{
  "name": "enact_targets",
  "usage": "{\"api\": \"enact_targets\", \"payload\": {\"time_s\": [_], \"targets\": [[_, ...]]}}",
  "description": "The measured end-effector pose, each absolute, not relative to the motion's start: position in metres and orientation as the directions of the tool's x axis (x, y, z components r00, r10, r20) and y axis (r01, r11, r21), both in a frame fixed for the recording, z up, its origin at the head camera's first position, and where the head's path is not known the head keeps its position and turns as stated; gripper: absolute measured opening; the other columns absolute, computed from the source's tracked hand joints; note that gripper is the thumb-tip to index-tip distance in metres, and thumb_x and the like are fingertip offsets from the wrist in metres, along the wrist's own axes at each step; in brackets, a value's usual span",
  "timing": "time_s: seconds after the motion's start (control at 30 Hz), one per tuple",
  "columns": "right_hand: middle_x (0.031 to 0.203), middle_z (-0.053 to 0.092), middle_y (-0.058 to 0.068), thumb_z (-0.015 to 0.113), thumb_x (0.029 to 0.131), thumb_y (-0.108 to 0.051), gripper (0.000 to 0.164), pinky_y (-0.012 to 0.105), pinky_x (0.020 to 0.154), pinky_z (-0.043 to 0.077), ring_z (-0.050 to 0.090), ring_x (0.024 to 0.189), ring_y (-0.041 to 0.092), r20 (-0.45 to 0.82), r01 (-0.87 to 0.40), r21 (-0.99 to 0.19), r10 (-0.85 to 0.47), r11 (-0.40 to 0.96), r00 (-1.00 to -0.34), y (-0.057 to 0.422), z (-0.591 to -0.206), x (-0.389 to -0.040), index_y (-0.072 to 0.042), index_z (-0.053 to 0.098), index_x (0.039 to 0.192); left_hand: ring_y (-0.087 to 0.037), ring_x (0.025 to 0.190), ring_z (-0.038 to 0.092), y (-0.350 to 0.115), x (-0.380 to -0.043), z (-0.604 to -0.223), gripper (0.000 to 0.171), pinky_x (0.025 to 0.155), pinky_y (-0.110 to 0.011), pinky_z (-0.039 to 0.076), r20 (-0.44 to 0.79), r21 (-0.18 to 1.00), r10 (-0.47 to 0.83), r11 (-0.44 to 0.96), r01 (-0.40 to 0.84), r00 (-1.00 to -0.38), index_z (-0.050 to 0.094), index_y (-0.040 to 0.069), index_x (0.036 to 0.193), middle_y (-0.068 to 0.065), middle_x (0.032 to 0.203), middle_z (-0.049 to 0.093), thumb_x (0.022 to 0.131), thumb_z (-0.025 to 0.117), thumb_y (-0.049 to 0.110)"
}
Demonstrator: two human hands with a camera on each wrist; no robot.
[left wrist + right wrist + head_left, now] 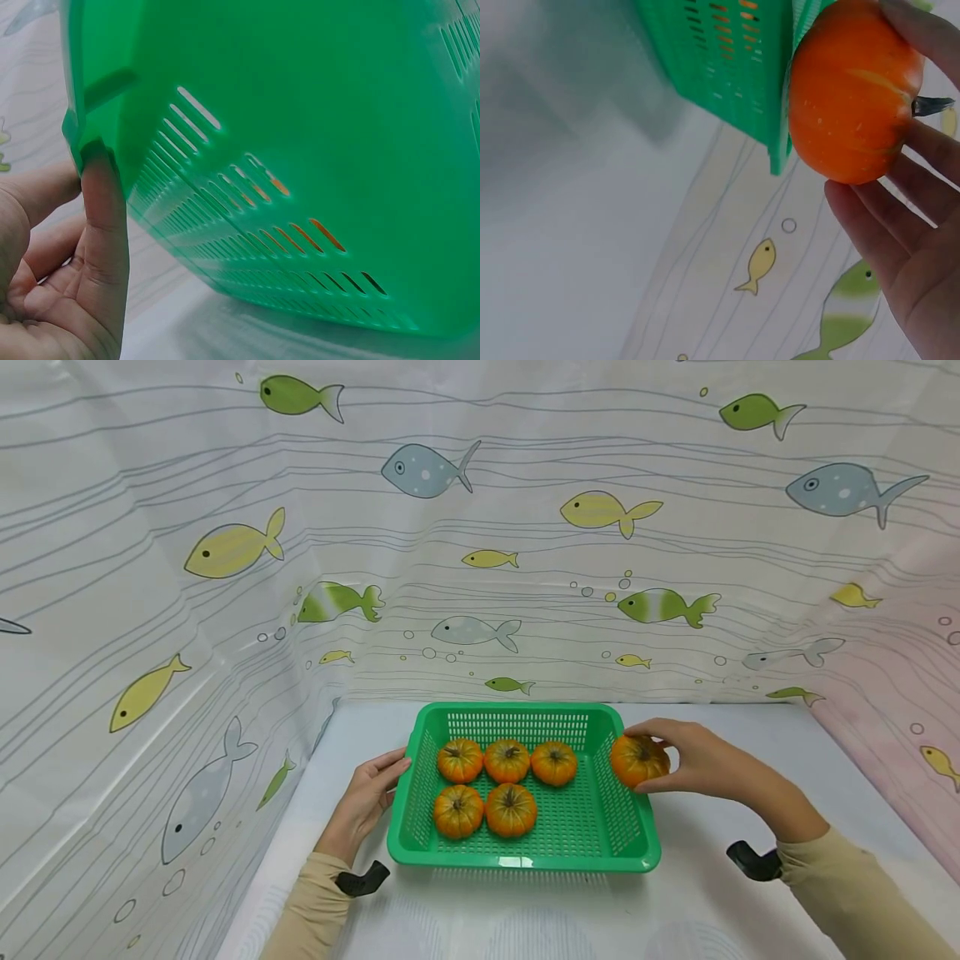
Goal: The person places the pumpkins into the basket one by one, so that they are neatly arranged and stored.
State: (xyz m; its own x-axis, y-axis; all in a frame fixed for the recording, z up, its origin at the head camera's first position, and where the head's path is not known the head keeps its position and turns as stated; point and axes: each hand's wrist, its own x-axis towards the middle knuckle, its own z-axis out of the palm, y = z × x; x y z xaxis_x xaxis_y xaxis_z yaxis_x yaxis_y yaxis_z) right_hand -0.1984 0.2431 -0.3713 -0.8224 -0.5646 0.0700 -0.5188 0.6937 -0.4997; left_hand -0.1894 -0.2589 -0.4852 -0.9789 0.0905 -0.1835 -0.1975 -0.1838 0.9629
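A green plastic basket (525,862) with slotted sides stands on the white table. Several small orange pumpkins (507,762) sit inside it in two rows, mostly towards its left. My left hand (363,802) grips the basket's left rim; the left wrist view shows the fingers (103,247) at the edge of the green wall (300,135). With thumb and fingers spread around it, my right hand (697,760) holds another pumpkin (637,762) at the basket's right rim. In the right wrist view this pumpkin (847,97) has its dark stem towards the palm.
White sheeting (525,585) printed with fish and wavy lines rises behind the table and on the left. A pinkish sheet (907,693) hangs on the right. The table surface (720,885) shows on both sides of the basket and in front of it.
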Motion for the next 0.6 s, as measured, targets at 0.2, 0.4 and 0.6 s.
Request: {"api": "enact_targets", "payload": {"time_s": [0.2, 0.4, 0.6], "targets": [[0.132, 0.068, 0.002, 0.09, 0.08, -0.042, 0.07, 0.04, 0.094, 0.063, 0.064, 0.115, 0.022, 0.029, -0.531, -0.49, -0.596, 0.691, -0.802, 0.227, -0.369, -0.202, -0.012, 0.062, 0.137, -0.006, 0.097, 0.075, -0.259, -0.189, -0.486, 0.058, 0.081, -0.024, 0.065, -0.181, 0.966, 0.095, -0.17, -0.195, -0.979, 0.043, -0.006, 0.153, 0.008, 0.113, 0.075, 0.104, 0.064, 0.016], [0.131, 0.068, 0.0, 0.091, 0.08, -0.037, 0.067, 0.038, 0.095, 0.062, 0.063, 0.115, 0.02, -0.003, -0.552, -0.481, -0.631, 0.682, -0.776, 0.212, -0.369, -0.205, -0.013, 0.063, 0.136, -0.006, 0.097, 0.075, -0.259, -0.191, -0.486, 0.058, 0.082, -0.025, 0.066, -0.19, 0.965, 0.089, -0.169, -0.203, -0.978, 0.043, -0.005, 0.153, 0.007, 0.113, 0.075, 0.104, 0.064, 0.016], [0.136, 0.067, 0.003, 0.091, 0.08, -0.034, 0.066, 0.044, 0.1, 0.061, 0.063, 0.122, 0.023, -0.033, -0.569, -0.473, -0.659, 0.673, -0.752, 0.195, -0.368, -0.207, -0.014, 0.064, 0.136, -0.006, 0.096, 0.075, -0.258, -0.191, -0.485, 0.057, 0.081, -0.024, 0.066, -0.195, 0.963, 0.082, -0.173, -0.206, -0.977, 0.043, -0.005, 0.153, 0.008, 0.112, 0.076, 0.104, 0.064, 0.016]]}}
